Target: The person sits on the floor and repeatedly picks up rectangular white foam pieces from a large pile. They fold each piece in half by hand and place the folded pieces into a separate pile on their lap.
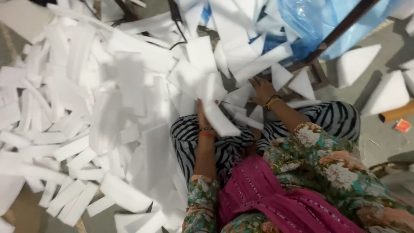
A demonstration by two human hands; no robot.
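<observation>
My left hand clamps a white foam strip steady over my lap while my right hand spreads its fingers on the foam pile.

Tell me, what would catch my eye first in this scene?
A great heap of white foam strips fills the left side and spreads across the floor. Low in the middle, the left hand grips a white foam piece over the striped trousers, while the right hand reaches into the pile just beyond. A crumpled blue plastic sheet lies at the top right, crossed by a dark bar.
</observation>
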